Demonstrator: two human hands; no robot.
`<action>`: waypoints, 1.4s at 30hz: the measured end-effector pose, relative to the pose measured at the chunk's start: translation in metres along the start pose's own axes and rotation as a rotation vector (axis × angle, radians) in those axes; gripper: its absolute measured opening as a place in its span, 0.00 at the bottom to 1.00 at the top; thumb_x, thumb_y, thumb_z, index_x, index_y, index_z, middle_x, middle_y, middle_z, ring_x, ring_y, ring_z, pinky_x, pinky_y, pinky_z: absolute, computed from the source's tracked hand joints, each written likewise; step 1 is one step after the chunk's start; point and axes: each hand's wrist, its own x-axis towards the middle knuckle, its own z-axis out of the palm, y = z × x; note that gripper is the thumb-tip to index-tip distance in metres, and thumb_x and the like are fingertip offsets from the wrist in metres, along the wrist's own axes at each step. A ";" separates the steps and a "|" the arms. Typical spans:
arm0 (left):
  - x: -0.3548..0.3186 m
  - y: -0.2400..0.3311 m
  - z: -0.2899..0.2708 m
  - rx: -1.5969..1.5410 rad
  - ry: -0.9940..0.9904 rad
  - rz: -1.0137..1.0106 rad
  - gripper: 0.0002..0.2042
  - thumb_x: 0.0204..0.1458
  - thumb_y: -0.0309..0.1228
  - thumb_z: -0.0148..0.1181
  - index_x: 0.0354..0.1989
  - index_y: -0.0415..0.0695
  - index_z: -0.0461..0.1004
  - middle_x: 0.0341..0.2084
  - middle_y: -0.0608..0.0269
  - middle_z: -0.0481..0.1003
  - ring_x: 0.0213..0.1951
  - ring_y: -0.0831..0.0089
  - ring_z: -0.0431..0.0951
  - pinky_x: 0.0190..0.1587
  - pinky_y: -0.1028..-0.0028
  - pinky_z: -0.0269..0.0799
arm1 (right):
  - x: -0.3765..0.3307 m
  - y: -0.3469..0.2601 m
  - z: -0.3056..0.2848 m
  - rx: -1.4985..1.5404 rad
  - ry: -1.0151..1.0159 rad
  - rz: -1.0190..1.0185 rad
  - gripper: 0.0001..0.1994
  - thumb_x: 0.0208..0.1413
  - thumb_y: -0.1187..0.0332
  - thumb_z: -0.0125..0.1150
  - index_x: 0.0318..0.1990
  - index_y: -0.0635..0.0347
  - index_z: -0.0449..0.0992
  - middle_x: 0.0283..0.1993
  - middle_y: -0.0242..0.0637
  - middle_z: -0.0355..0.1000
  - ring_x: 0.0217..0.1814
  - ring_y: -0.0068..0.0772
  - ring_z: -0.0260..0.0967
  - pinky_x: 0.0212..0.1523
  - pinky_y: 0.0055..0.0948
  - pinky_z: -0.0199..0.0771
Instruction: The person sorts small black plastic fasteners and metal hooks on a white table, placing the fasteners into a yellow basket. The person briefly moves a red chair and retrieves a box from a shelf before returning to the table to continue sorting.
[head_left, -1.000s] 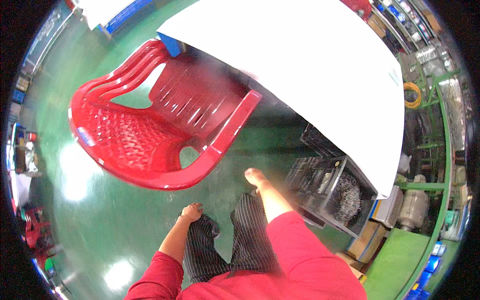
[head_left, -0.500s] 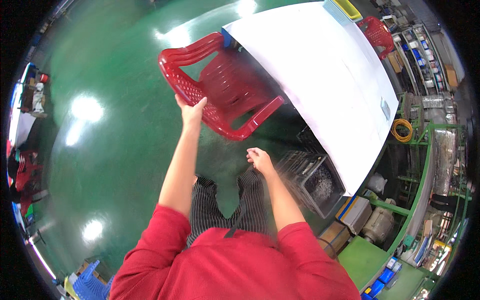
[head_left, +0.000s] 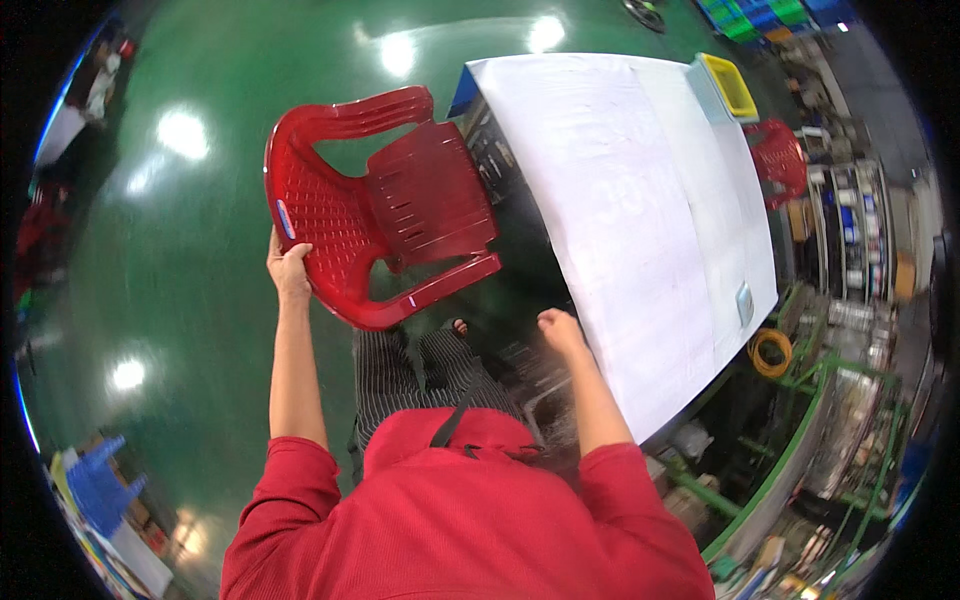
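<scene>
On my feed the glossy green floor [head_left: 205,330] spreads around the left grip [head_left: 290,268]. Well to that grip's right I see the counter [head_left: 640,210], long and draped in a faintly wrinkled white sheet. Between them stands the red plastic armchair [head_left: 430,205], shiny and round-edged, with a latticed backrest, slotted seat and curved armrests. Its back meets my left grip; its front points right, toward the counter, the back-to-front axis running away from that grip. Far ahead of the right grip [head_left: 560,328], a rectangular yellow basket [head_left: 728,85] sits on the counter. My left grip clasps the backrest's rim, thumb over the lattice. My right, near the counter's edge, is curled; whether fully closed, I can't tell.
</scene>
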 end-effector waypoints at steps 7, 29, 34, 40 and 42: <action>-0.015 0.023 -0.034 0.104 0.141 -0.088 0.33 0.35 0.10 0.51 0.58 0.37 0.61 0.44 0.57 0.73 0.43 0.69 0.75 0.47 0.72 0.72 | 0.153 -0.030 -0.056 -0.227 0.195 0.081 0.33 0.47 0.65 0.60 0.61 0.56 0.56 0.61 0.56 0.53 0.59 0.55 0.59 0.56 0.42 0.63; -0.029 0.024 -0.014 0.204 0.397 -0.099 0.21 0.44 0.21 0.60 0.50 0.33 0.70 0.40 0.56 0.76 0.39 0.72 0.76 0.45 0.76 0.71 | 0.232 -0.048 -0.073 -0.779 -0.117 0.212 0.59 0.37 0.52 0.70 0.62 0.83 0.33 0.59 0.71 0.54 0.61 0.59 0.57 0.60 0.39 0.60; -0.030 0.015 -0.022 0.196 0.427 -0.092 0.20 0.44 0.22 0.60 0.49 0.34 0.70 0.38 0.57 0.76 0.38 0.73 0.76 0.44 0.76 0.71 | 0.239 -0.050 -0.069 -0.818 -0.142 0.208 0.56 0.37 0.57 0.69 0.60 0.86 0.34 0.59 0.73 0.52 0.63 0.60 0.54 0.61 0.38 0.59; -0.033 0.016 -0.021 0.247 0.455 -0.057 0.19 0.44 0.23 0.61 0.48 0.35 0.72 0.36 0.58 0.77 0.36 0.75 0.76 0.42 0.77 0.71 | 0.242 -0.045 -0.062 -0.751 -0.080 0.216 0.52 0.38 0.63 0.66 0.62 0.82 0.33 0.61 0.78 0.44 0.64 0.63 0.52 0.63 0.39 0.56; -0.033 0.015 -0.022 0.254 0.461 -0.041 0.19 0.44 0.24 0.61 0.47 0.35 0.72 0.36 0.59 0.77 0.36 0.75 0.76 0.42 0.78 0.70 | 0.231 -0.056 -0.061 -0.751 -0.037 0.258 0.52 0.38 0.64 0.66 0.62 0.82 0.34 0.61 0.78 0.45 0.63 0.62 0.53 0.63 0.38 0.57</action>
